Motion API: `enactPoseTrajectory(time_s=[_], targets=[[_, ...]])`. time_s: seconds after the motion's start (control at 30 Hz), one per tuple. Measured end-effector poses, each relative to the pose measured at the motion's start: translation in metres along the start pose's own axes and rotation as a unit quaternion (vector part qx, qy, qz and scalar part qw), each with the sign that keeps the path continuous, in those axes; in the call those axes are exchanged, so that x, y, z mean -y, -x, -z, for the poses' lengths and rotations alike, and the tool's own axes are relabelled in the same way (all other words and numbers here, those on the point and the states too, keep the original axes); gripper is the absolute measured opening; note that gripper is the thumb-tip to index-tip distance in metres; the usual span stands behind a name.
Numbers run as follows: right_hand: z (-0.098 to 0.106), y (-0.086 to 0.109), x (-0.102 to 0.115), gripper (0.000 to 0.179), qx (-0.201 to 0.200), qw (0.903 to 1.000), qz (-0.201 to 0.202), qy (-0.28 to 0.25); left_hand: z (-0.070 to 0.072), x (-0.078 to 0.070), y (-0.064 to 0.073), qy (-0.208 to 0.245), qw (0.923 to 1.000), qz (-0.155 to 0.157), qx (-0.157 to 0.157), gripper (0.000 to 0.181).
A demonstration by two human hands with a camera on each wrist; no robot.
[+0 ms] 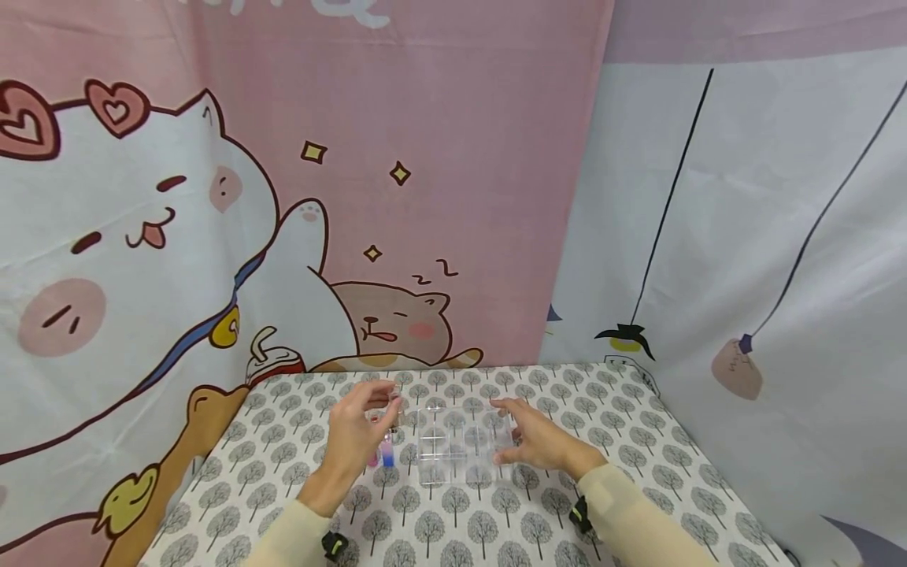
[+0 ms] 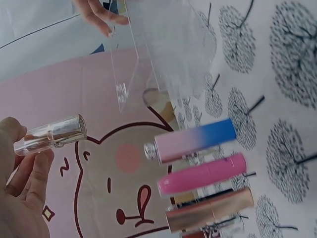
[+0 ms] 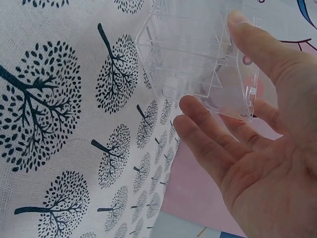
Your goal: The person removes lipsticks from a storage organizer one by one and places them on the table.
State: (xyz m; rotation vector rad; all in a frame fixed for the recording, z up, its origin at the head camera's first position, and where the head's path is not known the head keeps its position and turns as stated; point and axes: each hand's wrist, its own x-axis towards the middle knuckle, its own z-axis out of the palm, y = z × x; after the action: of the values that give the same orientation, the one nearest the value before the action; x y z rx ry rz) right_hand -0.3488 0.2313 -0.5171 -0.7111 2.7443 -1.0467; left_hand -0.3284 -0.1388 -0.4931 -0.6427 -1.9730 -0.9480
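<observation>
In the left wrist view, my left hand (image 1: 352, 429) pinches a shiny silvery lipstick tube (image 2: 59, 133) between thumb and fingers, raised above the table. A clear plastic organizer box (image 1: 442, 455) with divided compartments stands between my hands. My right hand (image 1: 534, 437) is at the box's right end, its fingers spread and gently bent, with the thumb overlapping the rim in the right wrist view. Left of the box are a pink-to-blue lipstick tube (image 2: 195, 141), a bright pink tube (image 2: 203, 173) and a rose-gold tube (image 2: 210, 210). Below them a red item (image 2: 200, 234) is cut off by the frame.
A white cloth (image 1: 428, 528) printed with grey trees covers the table. Behind it hangs a pink curtain (image 1: 482, 197) with cartoon cats, and a white one (image 1: 801, 181) closes off the right side.
</observation>
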Motion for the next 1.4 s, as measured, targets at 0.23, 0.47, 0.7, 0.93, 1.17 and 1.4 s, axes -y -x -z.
enactPoseTrajectory(time_s=[0.23, 0.47, 0.7, 0.93, 1.17, 1.4], targets=[[-0.001, -0.001, 0.001, 0.110, 0.004, 1.0000, -0.001, 0.006, 0.015, 0.011, 0.005, -0.018, 0.9995, 0.025, -0.001, 0.034], [-0.002, 0.000, 0.000, 0.110, 0.006, 1.0000, -0.003, 0.005, 0.025, 0.021, 0.013, -0.037, 0.9984, 0.042, 0.002, 0.035], [-0.003, 0.001, -0.002, 0.110, 0.004, 0.9999, -0.004, 0.010, 0.033, 0.029, 0.020, -0.061, 0.9960, 0.065, 0.003, 0.034], [-0.002, 0.000, -0.003, 0.111, 0.004, 0.9999, -0.008, 0.011, 0.039, 0.039, 0.025, -0.069, 0.9954, 0.065, -0.018, 0.033], [0.000, -0.001, 0.000, 0.111, 0.002, 0.9999, -0.013, 0.005, 0.045, 0.047, 0.024, -0.091, 0.9940, 0.042, -0.044, 0.033], [0.002, 0.000, 0.003, 0.112, 0.001, 1.0000, -0.006, 0.002, 0.050, 0.054, 0.025, -0.100, 0.9917, 0.063, -0.052, 0.032]])
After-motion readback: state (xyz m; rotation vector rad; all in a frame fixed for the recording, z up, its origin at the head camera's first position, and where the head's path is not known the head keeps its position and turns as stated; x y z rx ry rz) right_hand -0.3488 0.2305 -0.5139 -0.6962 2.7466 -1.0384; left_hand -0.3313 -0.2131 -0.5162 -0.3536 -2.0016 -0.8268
